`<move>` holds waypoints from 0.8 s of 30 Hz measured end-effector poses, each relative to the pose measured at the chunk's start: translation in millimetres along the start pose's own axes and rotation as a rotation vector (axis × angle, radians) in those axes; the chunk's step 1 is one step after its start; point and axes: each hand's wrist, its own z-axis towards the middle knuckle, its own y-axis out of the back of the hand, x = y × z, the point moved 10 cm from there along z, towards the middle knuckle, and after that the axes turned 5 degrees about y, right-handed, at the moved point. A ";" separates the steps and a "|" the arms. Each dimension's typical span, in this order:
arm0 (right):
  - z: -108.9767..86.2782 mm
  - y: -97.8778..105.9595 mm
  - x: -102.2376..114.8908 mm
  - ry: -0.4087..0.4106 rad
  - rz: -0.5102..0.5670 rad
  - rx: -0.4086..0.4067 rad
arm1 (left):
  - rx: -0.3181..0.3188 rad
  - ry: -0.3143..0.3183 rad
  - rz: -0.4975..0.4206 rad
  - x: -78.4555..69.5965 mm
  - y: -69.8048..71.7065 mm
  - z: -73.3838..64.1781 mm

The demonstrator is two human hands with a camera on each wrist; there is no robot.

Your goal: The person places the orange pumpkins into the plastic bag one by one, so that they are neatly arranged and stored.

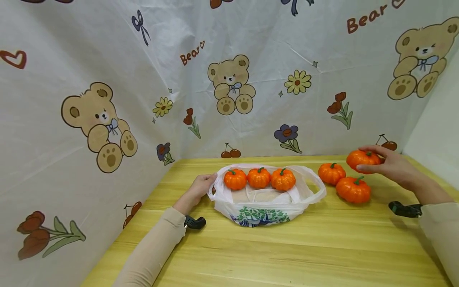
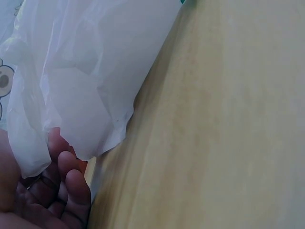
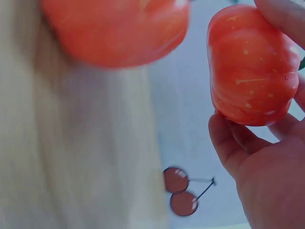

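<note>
My right hand (image 1: 394,164) grips a small orange pumpkin (image 1: 363,160) between thumb and fingers at the right of the table, and the right wrist view shows this pumpkin (image 3: 252,67) up close. Two more pumpkins lie just beside it, one at the back (image 1: 332,173) and one nearer (image 1: 354,189). In the head view's middle a white plastic bag (image 1: 261,205) with a green tree print lies with its mouth spread. Three pumpkins (image 1: 259,177) sit in a row in the bag. At its left end my left hand (image 1: 201,186) holds the bag's handle, fingers curled round the plastic (image 2: 31,143).
The wooden table (image 1: 272,255) meets a pale sheet (image 1: 265,131) printed with bears and flowers at the back and left. A white wall (image 1: 439,131) rises on the right. The bag's free right handle (image 1: 317,187) loops out toward the loose pumpkins.
</note>
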 end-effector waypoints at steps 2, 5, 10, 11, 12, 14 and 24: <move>1.0 0.5 9.1 0.007 -0.014 -0.006 | 0.002 0.000 0.001 0.7 -0.5 0.2; 3.0 0.4 26.5 0.022 -0.017 -0.008 | 0.003 -0.001 -0.001 1.0 -0.7 0.8; 5.9 -8.0 56.2 0.031 0.039 0.029 | -0.003 -0.002 -0.002 0.5 -0.4 1.0; 6.4 -10.3 62.0 0.030 0.050 0.035 | -0.003 -0.002 -0.002 0.6 -0.4 0.9; 7.0 -13.3 67.9 0.033 0.061 0.045 | -0.003 -0.003 -0.001 0.5 -0.4 0.8; 8.0 -19.3 80.7 0.046 0.074 0.062 | -0.001 -0.002 0.000 0.3 -0.3 0.8; 18.0 -52.9 130.2 0.115 0.061 0.123 | -0.002 -0.001 0.011 0.0 -0.4 0.8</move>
